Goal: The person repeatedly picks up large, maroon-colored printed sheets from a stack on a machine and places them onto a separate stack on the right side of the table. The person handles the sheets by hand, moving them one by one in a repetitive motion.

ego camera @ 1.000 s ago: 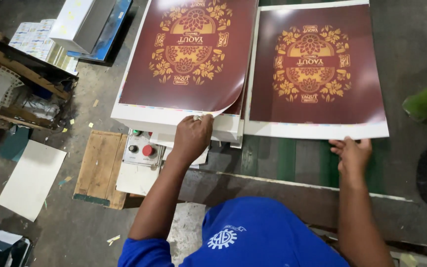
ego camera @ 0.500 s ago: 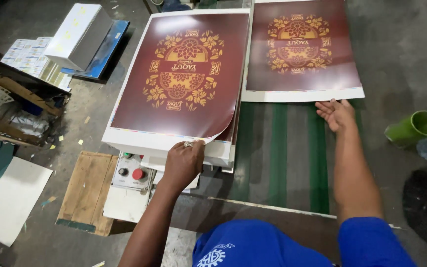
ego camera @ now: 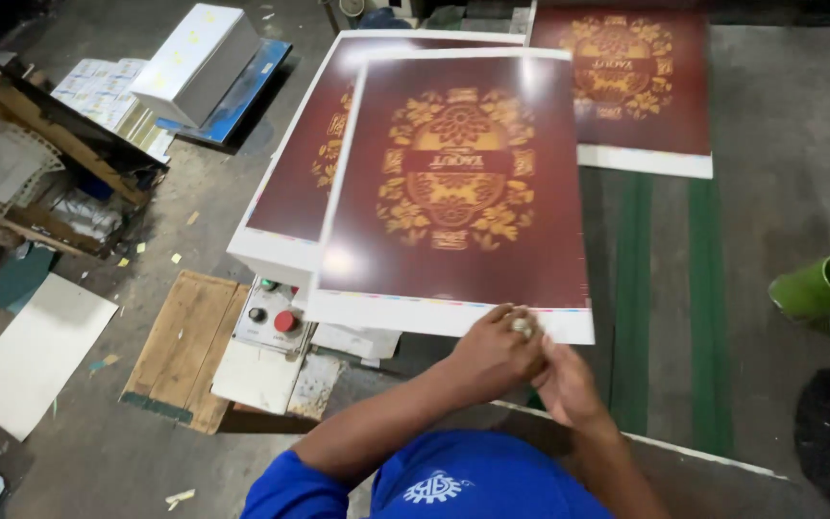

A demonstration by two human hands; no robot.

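Note:
A large dark-red printed sheet [ego camera: 458,183] with a gold floral ornament and a white margin is lifted off the stack of like sheets [ego camera: 290,202]. My left hand [ego camera: 492,346], a ring on one finger, pinches the sheet's near white edge. My right hand [ego camera: 569,384] sits just beside it at the same edge, fingers closed on the margin. Another printed sheet [ego camera: 636,86] lies farther off on the belt with green stripes [ego camera: 708,288].
A control box with a red button [ego camera: 276,322] sits under the stack. On the floor at left lie a wooden board [ego camera: 184,346], a white panel [ego camera: 36,351], white boxes [ego camera: 194,62] and wood scrap. A green cup [ego camera: 823,284] lies at right.
The top sheet has come off the stack and shifted right toward the belt. My right hand left the far sheet and joined my left hand at the near edge. The far sheet moved away.

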